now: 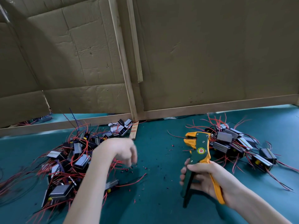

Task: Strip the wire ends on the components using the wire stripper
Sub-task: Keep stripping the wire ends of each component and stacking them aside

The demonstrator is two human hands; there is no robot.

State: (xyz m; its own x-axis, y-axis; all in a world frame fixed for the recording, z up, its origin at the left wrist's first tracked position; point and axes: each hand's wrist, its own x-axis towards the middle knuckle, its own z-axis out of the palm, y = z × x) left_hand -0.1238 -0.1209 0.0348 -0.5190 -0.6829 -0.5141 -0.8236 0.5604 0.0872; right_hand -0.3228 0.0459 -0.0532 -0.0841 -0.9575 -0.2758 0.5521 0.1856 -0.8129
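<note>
The green bench [155, 199] is carrying two heaps of red-wired components, a left pile [69, 160] and a right pile [234, 144]. Between them the wire stripper [199, 152] is being held above the bench, its long axis running near to far, head pointing away, mouth facing left. The right hand [205, 180] is wrapping its grip round both handles, which are standing partly spread. The left hand [123, 151] is hanging, blurred, over the left pile's edge, grip slack, fingers drooping, nothing visible in them.
</note>
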